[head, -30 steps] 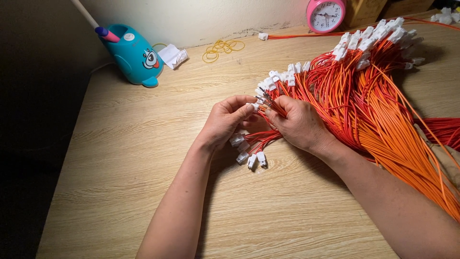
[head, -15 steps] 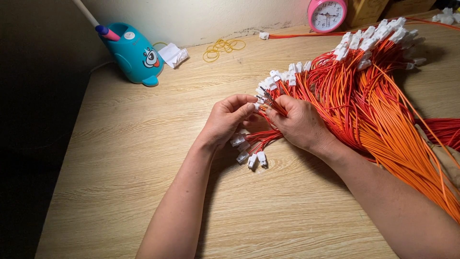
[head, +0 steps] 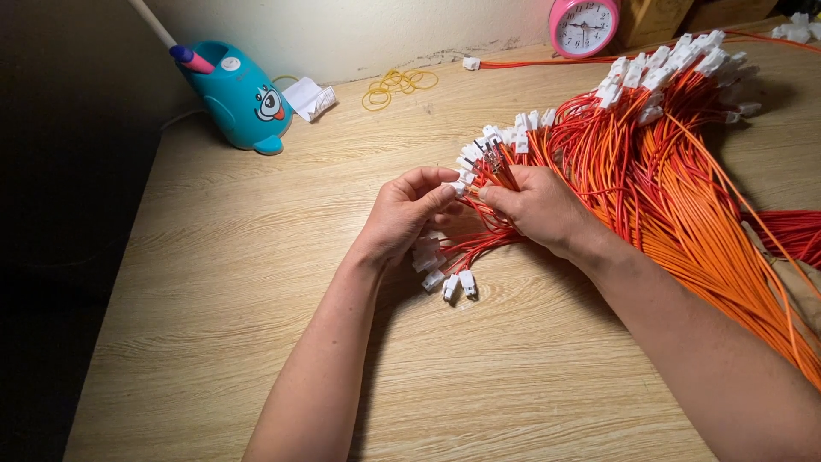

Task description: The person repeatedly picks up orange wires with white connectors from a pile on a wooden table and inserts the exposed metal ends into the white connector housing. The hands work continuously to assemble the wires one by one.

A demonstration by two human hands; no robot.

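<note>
Wooden tabletop point(head: 256, 342) carries everything. Biggest item: the heap of orange and red wires point(head: 676, 197), fanned from the right edge toward the middle, each wire ending in a small white plug point(head: 658, 73).

The bundle you're working point(head: 487, 244) lies at centre, just left of the heap and touching it. A few of its plugs rest loose on the wood below your hands.

Your left hand point(head: 406, 214): fingers curled together, thumb and forefinger pinched on a white plug at the bundle's tip. Your right hand point(head: 539, 205): closed around the wire ends just behind the plugs. The two hands are almost touching. Fingertip contact is partly hidden, so the exact plug held is probably the top one, not certain.

Handling, my read: wires are light, thin and floppy, they'll sag and tangle if lifted mid-length. Plugs are hard plastic, small, a bit slick. Grip close behind the plugs, wires gathered together, not the loose middle.

Far side: teal pen holder point(head: 239, 98), pink clock point(head: 584, 26), yellow rubber bands point(head: 398, 84).
</note>
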